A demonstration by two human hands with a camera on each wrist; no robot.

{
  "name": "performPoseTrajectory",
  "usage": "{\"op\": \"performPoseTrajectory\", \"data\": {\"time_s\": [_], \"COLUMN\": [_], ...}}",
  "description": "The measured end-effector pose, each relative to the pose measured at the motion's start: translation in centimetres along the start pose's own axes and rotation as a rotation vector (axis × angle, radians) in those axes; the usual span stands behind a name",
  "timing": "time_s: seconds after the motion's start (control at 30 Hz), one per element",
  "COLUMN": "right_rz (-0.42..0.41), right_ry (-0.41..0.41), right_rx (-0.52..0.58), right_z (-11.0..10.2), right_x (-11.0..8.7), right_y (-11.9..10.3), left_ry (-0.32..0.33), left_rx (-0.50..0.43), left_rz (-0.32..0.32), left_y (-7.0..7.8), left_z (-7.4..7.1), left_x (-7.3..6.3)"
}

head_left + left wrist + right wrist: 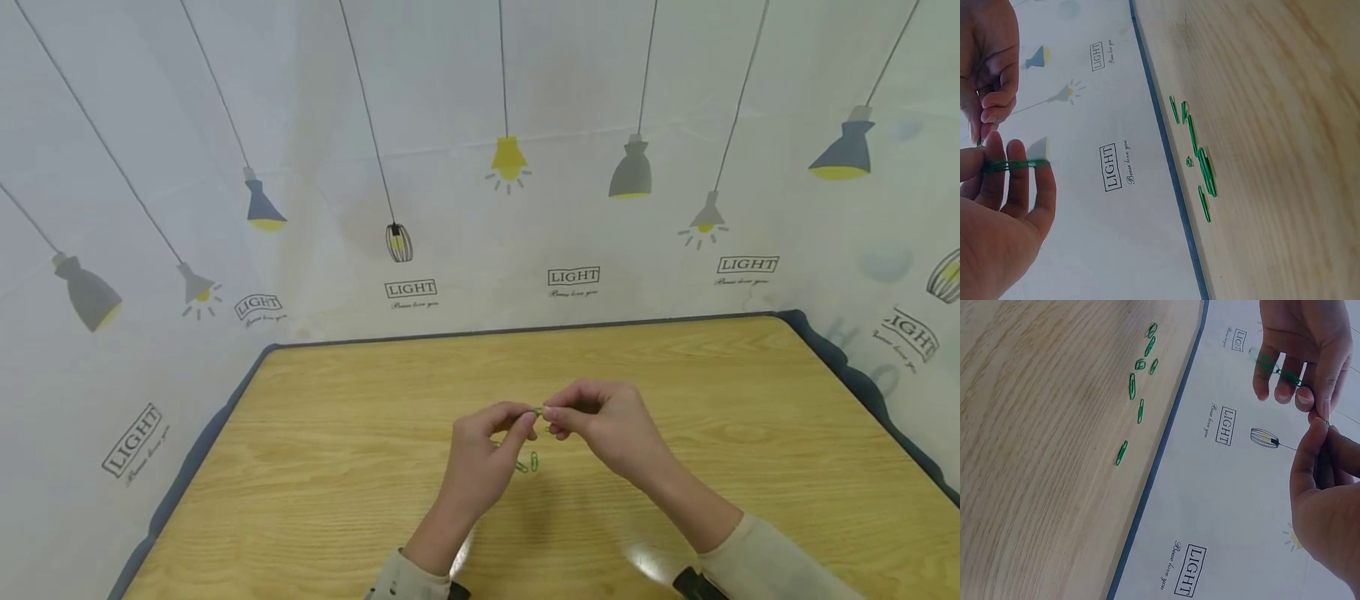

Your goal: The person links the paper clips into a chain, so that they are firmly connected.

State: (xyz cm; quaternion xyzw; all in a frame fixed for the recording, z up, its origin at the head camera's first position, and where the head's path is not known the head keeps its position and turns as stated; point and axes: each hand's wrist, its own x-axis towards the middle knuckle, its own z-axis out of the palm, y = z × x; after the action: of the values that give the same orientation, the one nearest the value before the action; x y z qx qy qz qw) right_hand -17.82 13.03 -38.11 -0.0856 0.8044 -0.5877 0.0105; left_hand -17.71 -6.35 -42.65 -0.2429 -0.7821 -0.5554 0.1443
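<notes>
Both hands meet fingertip to fingertip above the table's middle. My left hand (480, 458) pinches a chain of linked green paper clips between thumb and index finger. In the left wrist view, that paper clip chain (1019, 165) lies across the inside of its other fingers. My right hand (611, 425) pinches a small green paper clip (537, 411) at the point where the hands meet. Fingertips cover most of this clip, so whether it is joined to the chain cannot be told. Beneath the hands, several loose green paper clips (1132, 386) lie scattered on the wood.
The light wood-grain table (360, 400) has a dark blue edge (480, 332) at its back and sides. Behind and beside it hangs a white sheet (465, 92) printed with lamps and the word LIGHT.
</notes>
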Motion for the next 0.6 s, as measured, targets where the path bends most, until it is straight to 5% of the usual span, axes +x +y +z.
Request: {"op": "performPoseTrajectory", "data": {"time_s": [0.33, 0.6], "right_rz": [0.005, 0.015], "right_ry": [-0.014, -0.104], "right_rx": [-0.006, -0.056], "right_z": [-0.2, -1.0], "right_x": [0.0, 0.7], "right_y": [0.1, 0.4], "left_ry": [0.003, 0.016], "left_rx": [-0.034, -0.032], "left_rz": [-0.014, -0.046], "left_y": [-0.1, -0.3], "left_z": [0.3, 0.3], "left_x": [0.1, 0.0]}}
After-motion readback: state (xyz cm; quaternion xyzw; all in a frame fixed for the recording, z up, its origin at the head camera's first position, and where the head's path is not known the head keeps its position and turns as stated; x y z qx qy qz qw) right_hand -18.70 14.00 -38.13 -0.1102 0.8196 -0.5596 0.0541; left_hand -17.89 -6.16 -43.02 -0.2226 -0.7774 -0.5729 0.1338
